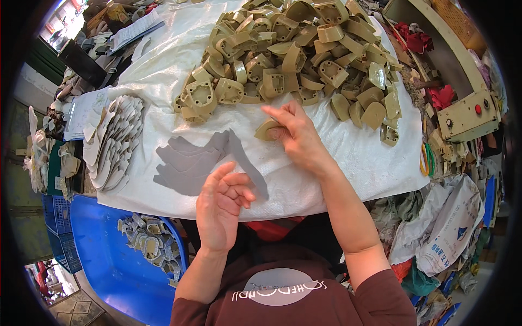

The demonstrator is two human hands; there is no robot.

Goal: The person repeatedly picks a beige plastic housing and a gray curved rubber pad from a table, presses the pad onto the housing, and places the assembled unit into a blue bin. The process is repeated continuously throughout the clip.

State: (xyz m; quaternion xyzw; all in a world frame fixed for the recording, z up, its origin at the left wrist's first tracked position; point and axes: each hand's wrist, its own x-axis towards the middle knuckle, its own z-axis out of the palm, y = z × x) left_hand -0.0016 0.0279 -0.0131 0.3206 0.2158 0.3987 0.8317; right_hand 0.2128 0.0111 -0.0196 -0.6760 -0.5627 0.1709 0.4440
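Observation:
In my right hand (300, 136), thumb and fingers grip a glossy khaki shoe heel (267, 130) just above the white sheet. My left hand (223, 201) is raised near the table's front edge, palm turned inward, its fingers loosely bent and apart with nothing between them. Beneath and beyond it lie overlapping grey cut pieces (187, 163) of thin material, with one long grey strip (244, 163) slanting at their right side. A large heap of khaki heels (272, 81) covers the far middle and right of the table, some showing holes in their flat ends.
Whitish cut pieces (111, 141) are stacked at the table's left. A blue tub (103, 266) below holds grey-covered parts (149, 242). At right stand a beige machine box with a red button (468, 117) and plastic bags (440, 228). A white sheet (163, 70) covers the table.

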